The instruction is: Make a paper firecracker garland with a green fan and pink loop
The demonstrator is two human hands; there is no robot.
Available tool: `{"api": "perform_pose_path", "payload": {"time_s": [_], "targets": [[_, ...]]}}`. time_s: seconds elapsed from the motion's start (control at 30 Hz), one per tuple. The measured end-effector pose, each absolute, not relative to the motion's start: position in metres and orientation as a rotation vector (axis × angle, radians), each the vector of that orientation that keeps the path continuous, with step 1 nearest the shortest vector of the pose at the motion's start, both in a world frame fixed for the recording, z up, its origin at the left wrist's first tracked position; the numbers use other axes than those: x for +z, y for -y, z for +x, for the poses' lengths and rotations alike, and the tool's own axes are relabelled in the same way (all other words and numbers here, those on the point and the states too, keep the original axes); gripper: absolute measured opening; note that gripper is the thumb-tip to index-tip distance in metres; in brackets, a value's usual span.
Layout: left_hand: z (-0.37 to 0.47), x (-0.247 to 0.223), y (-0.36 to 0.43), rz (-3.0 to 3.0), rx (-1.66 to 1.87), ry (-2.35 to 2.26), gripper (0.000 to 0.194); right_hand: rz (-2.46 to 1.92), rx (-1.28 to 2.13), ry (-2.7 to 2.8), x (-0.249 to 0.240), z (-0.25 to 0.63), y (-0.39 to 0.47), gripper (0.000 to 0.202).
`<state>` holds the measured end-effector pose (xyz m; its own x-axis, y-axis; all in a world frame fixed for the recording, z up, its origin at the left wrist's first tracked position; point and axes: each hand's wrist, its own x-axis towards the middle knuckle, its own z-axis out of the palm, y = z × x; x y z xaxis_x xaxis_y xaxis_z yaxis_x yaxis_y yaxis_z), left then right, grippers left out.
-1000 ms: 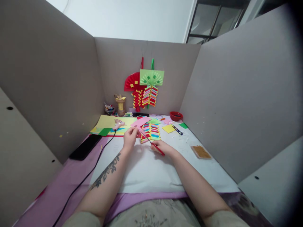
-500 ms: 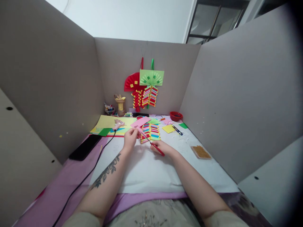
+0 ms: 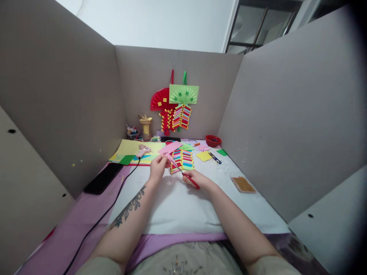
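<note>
At the near left edge of the paper rolls point(image 3: 187, 160), the left hand point(image 3: 157, 168) pinches a pink strip point(image 3: 170, 157), apparently steadying it for the scissors point(image 3: 195, 184), handles gripped in the right hand point(image 3: 199, 179) (glue gun point(image 3: 143, 151) left of the rolls).

At the upper right of the frame, the window point(image 3: 263, 25) is cut off by the top edge. The cord point(image 3: 103, 217) runs out at the bottom left. The left hand's point(image 3: 158, 168) fingertips and the pink piece there are too small to separate clearly. The right hand point(image 3: 196, 179) partly hides the scissors' handles point(image 3: 191, 181).
</note>
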<state>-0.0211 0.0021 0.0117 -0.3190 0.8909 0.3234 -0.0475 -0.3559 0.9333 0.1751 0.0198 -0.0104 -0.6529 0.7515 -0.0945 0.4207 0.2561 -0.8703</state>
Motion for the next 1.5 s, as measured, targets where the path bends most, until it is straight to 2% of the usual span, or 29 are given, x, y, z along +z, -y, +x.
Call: {"api": "perform_pose_path", "payload": {"time_s": [0.33, 1.17, 1.5], "targets": [[-0.0212, 0.0107, -0.0016, 1.246, 1.709, -1.182, 0.021, -1.058, 1.334, 2.203, -0.0134, 0.1749, -0.0238, 0.028], [-0.0213, 0.0092, -0.0024, 1.326, 1.674, -1.196, 0.024, -1.081, 1.39, 2.156, -0.0177, 0.1743, -0.0258, 0.027], [-0.0214, 0.0111, -0.0029, 1.298, 1.74, -1.218, 0.019, -1.104, 1.349, 2.167, -0.0133, 0.1743, -0.0227, 0.021]]}}
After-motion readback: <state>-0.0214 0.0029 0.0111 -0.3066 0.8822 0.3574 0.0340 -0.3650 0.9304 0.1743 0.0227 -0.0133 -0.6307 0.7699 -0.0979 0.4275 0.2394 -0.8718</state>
